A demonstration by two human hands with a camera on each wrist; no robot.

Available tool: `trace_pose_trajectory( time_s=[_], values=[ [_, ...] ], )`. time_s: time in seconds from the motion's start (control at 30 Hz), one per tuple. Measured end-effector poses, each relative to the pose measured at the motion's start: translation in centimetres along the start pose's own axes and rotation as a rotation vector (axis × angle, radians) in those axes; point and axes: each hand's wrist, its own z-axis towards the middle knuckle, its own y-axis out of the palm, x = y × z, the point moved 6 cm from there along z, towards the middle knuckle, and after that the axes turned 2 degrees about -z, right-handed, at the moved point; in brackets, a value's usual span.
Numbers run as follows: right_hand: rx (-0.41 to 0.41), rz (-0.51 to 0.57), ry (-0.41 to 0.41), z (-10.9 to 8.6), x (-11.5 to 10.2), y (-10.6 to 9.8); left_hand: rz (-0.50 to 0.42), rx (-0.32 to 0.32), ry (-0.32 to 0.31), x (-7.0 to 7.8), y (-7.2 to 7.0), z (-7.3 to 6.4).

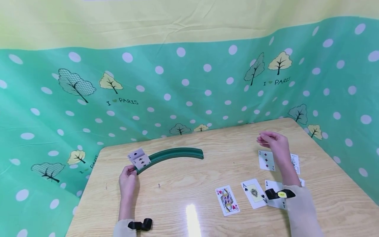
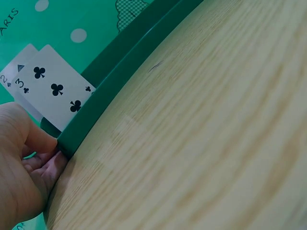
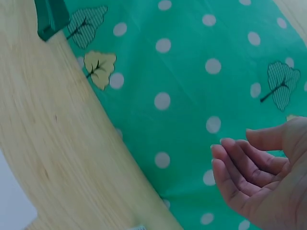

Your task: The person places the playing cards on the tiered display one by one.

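At the left end of a curved green card holder (image 1: 177,152), my left hand (image 1: 128,179) grips the tip between thumb and fingers. Two cards stand overlapping in that end: a two of spades (image 2: 10,76) behind a three of clubs (image 2: 55,86). My right hand (image 1: 275,144) is raised over the far right of the table, its fingers loosely curled and holding nothing, as the right wrist view also shows. Below it lies a three of diamonds (image 1: 266,160). A second card (image 1: 295,163) beside it is partly hidden by my right forearm.
Nearer me on the wooden table (image 1: 165,204) lie a queen of hearts (image 1: 227,200), an ace of spades (image 1: 254,193) and another ace (image 1: 274,200), partly covered by my right wrist. A green dotted cloth (image 1: 189,95) hangs behind the table.
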Motion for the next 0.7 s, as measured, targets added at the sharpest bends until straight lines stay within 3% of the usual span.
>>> trace_pose_trajectory(
  time_s=[0.3,0.5,0.7],
  values=[
    [0.075,-0.037,-0.006,0.2,1.0,-2.4,-0.006,0.005,0.006,0.0,0.0,0.0],
    [0.164,-0.327,0.031,0.6,2.1,-4.1,0.002,-0.001,0.004,-0.1,0.0,0.0],
    [0.143,-0.545,0.021,0.8,3.2,-5.5,0.012,0.008,0.008,0.0,0.0,-0.1]
  ],
)
